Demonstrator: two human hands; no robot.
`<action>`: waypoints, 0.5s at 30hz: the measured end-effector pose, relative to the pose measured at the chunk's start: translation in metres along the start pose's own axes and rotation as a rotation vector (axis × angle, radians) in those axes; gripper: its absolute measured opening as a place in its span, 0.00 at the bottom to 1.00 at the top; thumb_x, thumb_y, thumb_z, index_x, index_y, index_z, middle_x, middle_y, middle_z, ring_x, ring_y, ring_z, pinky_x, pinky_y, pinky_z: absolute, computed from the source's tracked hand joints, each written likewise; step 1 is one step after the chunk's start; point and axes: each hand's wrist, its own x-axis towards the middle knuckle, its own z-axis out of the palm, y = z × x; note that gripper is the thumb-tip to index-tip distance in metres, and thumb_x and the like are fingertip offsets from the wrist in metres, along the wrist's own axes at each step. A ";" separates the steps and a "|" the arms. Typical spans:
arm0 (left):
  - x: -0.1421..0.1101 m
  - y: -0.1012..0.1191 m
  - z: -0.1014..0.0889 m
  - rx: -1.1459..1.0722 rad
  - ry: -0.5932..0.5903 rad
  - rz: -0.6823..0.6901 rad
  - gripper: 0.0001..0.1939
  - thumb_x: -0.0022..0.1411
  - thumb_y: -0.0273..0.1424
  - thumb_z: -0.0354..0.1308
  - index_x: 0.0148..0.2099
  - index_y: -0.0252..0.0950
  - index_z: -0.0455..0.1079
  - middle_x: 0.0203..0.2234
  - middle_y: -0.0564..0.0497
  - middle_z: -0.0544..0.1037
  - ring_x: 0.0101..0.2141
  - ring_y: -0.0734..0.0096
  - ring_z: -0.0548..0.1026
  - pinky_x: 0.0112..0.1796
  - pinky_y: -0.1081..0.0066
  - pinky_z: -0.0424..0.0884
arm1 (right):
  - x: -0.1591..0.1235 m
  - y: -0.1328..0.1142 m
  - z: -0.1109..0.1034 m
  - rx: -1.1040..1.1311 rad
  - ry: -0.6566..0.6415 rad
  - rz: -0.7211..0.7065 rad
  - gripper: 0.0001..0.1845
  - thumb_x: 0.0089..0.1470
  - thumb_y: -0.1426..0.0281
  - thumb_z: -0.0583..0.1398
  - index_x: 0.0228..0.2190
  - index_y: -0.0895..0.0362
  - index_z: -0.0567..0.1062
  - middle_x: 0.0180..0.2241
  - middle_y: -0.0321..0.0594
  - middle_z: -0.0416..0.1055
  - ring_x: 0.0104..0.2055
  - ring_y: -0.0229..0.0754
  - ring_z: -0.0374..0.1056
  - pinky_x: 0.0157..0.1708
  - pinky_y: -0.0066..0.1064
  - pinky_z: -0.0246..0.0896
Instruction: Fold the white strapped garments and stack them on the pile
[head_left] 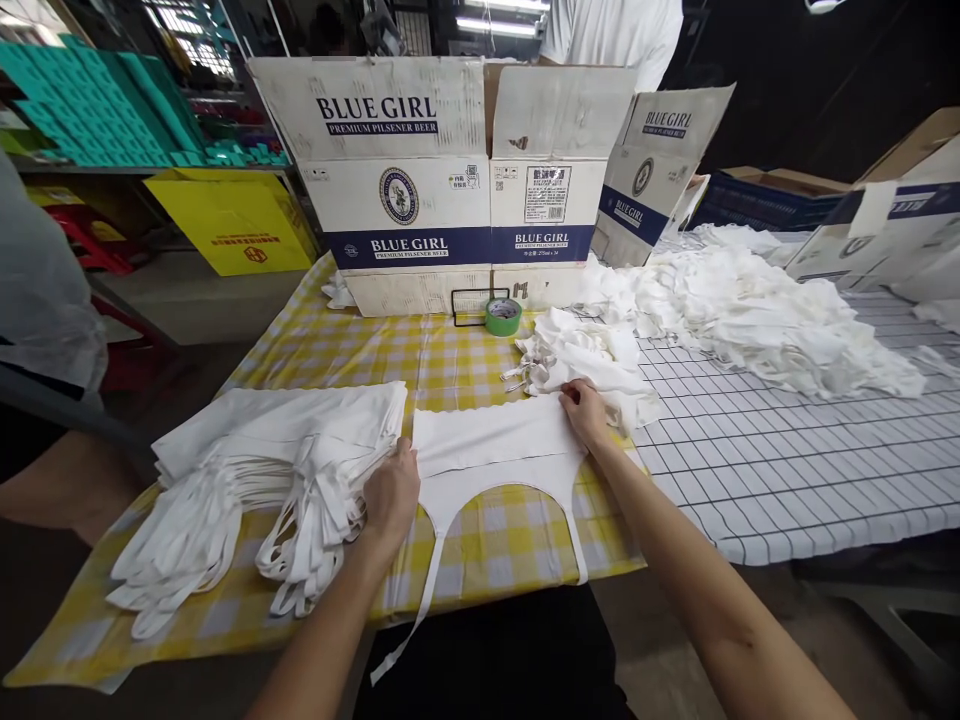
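Observation:
A white camisole top (495, 455) lies flat on the yellow checked tablecloth (495, 555), its straps toward me and one hanging over the table edge. My left hand (393, 490) is closed on its left side edge. With thumb and fingers pinched, my right hand (583, 410) holds its upper right corner. Left of it lies a neat stack of similar white tops (300, 425), straps bunched toward the near edge. Just beyond my right hand is a crumpled heap of white garments (592, 355).
A Blue Girl beer carton (442, 200) stands across the back. Green tape (502, 316) sits before it beside a black wire frame (469, 308). A larger white garment pile (750, 300) covers part of the right table. People stand at the left and behind the carton.

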 end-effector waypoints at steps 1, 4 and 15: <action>-0.002 0.001 0.000 0.032 0.018 0.020 0.18 0.66 0.33 0.39 0.53 0.33 0.60 0.28 0.44 0.74 0.27 0.63 0.73 0.27 0.69 0.64 | 0.000 -0.001 0.000 -0.034 -0.003 -0.005 0.13 0.48 0.70 0.53 0.37 0.58 0.71 0.33 0.42 0.71 0.35 0.44 0.65 0.38 0.35 0.59; -0.004 0.006 0.003 0.109 0.122 0.120 0.24 0.64 0.28 0.40 0.61 0.32 0.48 0.35 0.41 0.72 0.30 0.64 0.73 0.30 0.68 0.67 | -0.011 -0.006 -0.005 -0.127 -0.013 -0.037 0.15 0.50 0.71 0.51 0.41 0.57 0.70 0.37 0.45 0.70 0.39 0.47 0.64 0.39 0.37 0.58; 0.017 0.029 0.010 0.004 0.269 0.304 0.21 0.63 0.23 0.39 0.56 0.33 0.60 0.55 0.38 0.60 0.55 0.52 0.58 0.52 0.55 0.57 | -0.036 -0.021 -0.022 -0.394 -0.145 -0.381 0.21 0.59 0.67 0.47 0.54 0.50 0.62 0.54 0.41 0.60 0.54 0.49 0.54 0.51 0.41 0.49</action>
